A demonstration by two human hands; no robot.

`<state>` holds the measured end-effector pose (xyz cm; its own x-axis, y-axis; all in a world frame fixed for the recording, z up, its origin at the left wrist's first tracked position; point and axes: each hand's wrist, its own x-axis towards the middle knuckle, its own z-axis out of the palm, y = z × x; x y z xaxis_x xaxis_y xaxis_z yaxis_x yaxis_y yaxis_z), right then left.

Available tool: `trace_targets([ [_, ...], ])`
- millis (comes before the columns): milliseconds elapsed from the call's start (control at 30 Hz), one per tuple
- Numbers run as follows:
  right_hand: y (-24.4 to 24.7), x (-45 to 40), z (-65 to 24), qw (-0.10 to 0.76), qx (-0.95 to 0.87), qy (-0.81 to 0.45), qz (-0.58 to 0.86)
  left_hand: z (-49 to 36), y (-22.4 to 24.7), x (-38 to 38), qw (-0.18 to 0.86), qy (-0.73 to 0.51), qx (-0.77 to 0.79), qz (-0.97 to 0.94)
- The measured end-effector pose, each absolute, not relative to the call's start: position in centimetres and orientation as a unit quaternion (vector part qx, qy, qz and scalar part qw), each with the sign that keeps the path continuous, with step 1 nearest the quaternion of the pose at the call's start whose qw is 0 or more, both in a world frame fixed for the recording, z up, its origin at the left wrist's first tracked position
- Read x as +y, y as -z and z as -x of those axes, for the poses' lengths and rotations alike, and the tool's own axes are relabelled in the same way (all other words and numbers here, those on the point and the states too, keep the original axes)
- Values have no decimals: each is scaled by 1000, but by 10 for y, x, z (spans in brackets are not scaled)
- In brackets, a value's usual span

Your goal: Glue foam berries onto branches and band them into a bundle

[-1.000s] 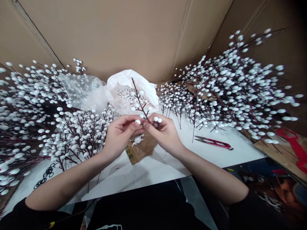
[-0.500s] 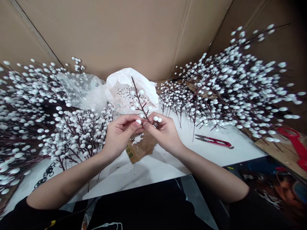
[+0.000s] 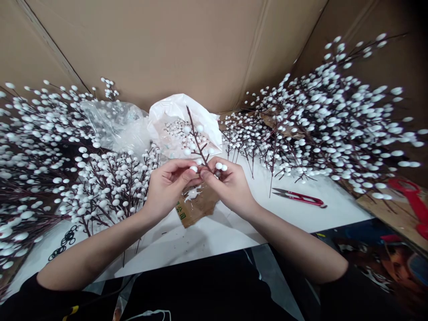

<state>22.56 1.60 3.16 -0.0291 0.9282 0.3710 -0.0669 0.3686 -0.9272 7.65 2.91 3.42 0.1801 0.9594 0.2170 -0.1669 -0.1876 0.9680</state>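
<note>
My right hand [image 3: 230, 185] is closed on a dark brown artificial twig [image 3: 195, 133] that carries a few white berries and stands tilted, its top pointing up and away. A white berry [image 3: 193, 169] is pinched between thumb and fingers of my left hand [image 3: 167, 185], close against the twig's side. Both hands meet fingertip to fingertip over a torn piece of brown cardboard [image 3: 197, 212]. A white smear of what looks like glue [image 3: 193, 193] lies on that cardboard. Behind the twig, an open white plastic bag [image 3: 214, 127] holds many loose white berries.
Bunches of white-berried branches stand at left [image 3: 110, 191] and right [image 3: 347, 107]. Red-handled thread snips [image 3: 301, 197] lie on the white tabletop [image 3: 240, 229]. Black rings [image 3: 63, 243] lie at left; a clear plastic bag [image 3: 117, 125] sits behind. Cardboard walls [image 3: 150, 49] close off the back.
Hands, berry and twig keep almost the same pose. The whole view has shifted very slightly; nothing has been taken up or let go.
</note>
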Motion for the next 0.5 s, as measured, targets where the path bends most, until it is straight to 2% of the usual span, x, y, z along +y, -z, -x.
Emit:
trace_targets([
  [500, -26, 16, -227, 597, -580, -412, 371, -77, -28, 33, 552, -535, 347, -537],
])
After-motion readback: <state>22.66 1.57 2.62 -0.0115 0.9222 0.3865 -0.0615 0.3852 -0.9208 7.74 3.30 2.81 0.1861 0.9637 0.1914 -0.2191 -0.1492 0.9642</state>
